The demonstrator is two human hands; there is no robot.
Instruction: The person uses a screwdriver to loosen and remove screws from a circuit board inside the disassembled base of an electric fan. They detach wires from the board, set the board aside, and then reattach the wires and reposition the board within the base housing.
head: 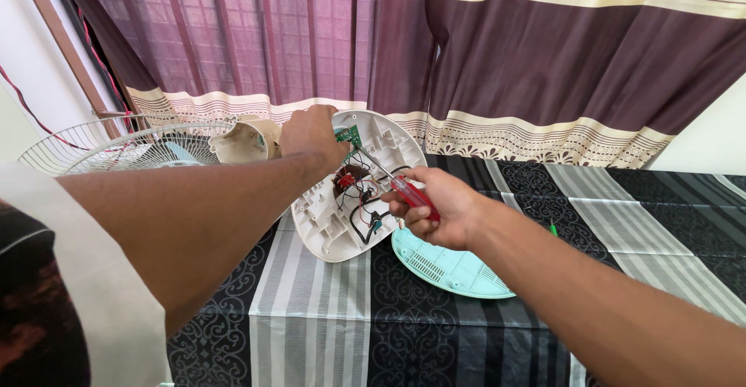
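Striped, patterned black-and-grey cloth [311, 309] covers one table before purple curtains [326, 37]. Left hand [311, 134] grips the rim of one tilted, round white plastic housing [326, 224] holding wires. Right hand [439, 208] is closed on one red-handled screwdriver [408, 191]. One mint cover [451, 266] lies beside; one wire grille [116, 142] at left.

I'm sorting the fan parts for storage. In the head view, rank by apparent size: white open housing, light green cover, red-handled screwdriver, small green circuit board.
1. white open housing
2. light green cover, partly hidden by the right hand, so possibly similar
3. red-handled screwdriver
4. small green circuit board, steadied by the left hand
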